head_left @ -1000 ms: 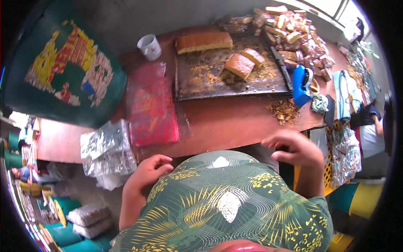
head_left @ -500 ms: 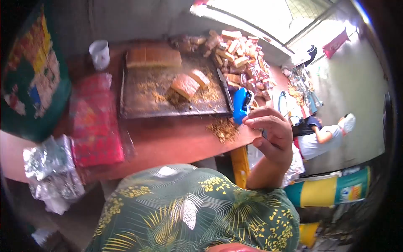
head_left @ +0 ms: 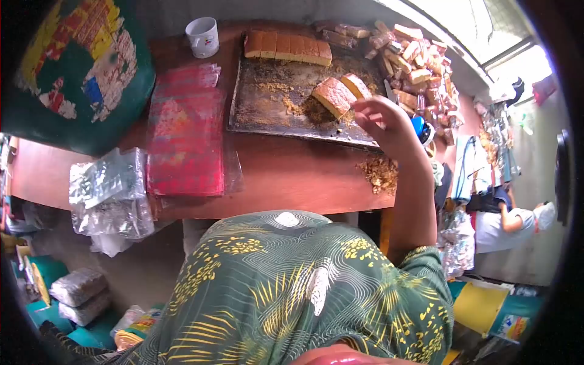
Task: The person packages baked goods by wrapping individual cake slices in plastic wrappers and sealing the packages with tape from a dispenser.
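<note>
Head view | right hand (head_left: 386, 123) swung far-ward by golden-brown rectangular cake block (head_left: 333, 96), half-curled, looked empty | left hand gone, couldn't tell

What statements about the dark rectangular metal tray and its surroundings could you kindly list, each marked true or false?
1. The bare right hand is at the right side of the dark rectangular metal tray. True.
2. The white printed mug stands on the tray. False: it stands on the reddish-brown table, left of the tray.
3. A golden-brown oblong cake lies along the tray's far edge. True.
4. The wearer's left hand is in view. False: of their own hands, only the right shows.
5. A flat red plastic stack lies left of the tray. True.
</note>
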Demonstrator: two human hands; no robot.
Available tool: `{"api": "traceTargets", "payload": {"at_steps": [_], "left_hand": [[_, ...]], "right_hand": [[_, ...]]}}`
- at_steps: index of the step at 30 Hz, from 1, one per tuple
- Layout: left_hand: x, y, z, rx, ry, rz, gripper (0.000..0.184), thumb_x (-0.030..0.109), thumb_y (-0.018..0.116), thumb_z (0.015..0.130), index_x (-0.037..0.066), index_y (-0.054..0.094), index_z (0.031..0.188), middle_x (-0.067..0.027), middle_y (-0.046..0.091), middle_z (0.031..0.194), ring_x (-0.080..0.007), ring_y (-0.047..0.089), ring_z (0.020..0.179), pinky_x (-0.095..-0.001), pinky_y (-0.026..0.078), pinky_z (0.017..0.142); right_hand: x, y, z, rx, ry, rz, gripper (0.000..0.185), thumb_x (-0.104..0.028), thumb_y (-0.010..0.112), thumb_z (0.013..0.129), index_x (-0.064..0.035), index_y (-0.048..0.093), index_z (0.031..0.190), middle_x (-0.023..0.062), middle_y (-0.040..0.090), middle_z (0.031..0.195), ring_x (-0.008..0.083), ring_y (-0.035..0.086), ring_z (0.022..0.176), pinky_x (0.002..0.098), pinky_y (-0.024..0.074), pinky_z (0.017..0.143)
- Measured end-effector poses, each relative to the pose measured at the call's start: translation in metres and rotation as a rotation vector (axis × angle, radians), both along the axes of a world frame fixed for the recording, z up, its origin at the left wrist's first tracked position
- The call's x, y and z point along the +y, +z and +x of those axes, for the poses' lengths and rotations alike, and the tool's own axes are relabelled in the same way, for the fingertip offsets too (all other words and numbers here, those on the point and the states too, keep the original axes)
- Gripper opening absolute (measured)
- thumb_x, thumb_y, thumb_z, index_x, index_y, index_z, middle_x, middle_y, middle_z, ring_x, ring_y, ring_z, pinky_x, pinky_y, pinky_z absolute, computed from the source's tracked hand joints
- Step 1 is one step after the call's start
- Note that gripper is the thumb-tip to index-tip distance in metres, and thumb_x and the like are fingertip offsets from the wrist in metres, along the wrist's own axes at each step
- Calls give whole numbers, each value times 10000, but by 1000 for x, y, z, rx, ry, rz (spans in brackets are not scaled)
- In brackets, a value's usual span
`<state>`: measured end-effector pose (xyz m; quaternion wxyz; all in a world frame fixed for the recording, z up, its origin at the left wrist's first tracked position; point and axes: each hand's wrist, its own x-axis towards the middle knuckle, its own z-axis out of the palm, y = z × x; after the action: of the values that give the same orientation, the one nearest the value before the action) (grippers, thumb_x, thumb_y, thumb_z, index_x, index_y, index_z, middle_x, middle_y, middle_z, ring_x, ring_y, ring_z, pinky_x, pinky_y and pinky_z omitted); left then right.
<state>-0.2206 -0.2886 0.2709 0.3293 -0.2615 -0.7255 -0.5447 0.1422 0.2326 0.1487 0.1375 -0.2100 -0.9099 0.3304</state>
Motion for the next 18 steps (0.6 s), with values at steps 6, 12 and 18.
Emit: {"api": "traceTargets", "payload": {"at_steps": [6, 12, 18], "left_hand": [[-11, 45, 31, 212, 46, 127, 385, 359, 680, 959, 40, 658, 1172, -143, 672, 1217, -303, 627, 1172, -404, 494, 1015], [23, 96, 89, 556, -7, 275, 420, 383, 719, 939, 54, 653, 1191, -151, 662, 1253, -322, 611, 1213, -415, 479, 1047], [110, -14, 31, 290, -176, -56, 460, 407, 758, 918, 68, 648, 1210, -159, 652, 1290, -341, 596, 1254, -426, 465, 1079]], "right_hand": [[32, -86, -56, 49, -142, 605, 555, -354, 888, 767, -70, 703, 1206, 212, 607, 1316, 419, 535, 1289, 495, 449, 1090], [63, -105, -66, 132, -76, 433, 328, -105, 657, 927, -93, 706, 1251, 211, 662, 1196, 398, 628, 1141, 471, 509, 999], [35, -115, -58, 111, -103, 776, 505, -111, 717, 870, -122, 625, 1366, 147, 513, 1419, 377, 438, 1395, 507, 369, 1158]]}}
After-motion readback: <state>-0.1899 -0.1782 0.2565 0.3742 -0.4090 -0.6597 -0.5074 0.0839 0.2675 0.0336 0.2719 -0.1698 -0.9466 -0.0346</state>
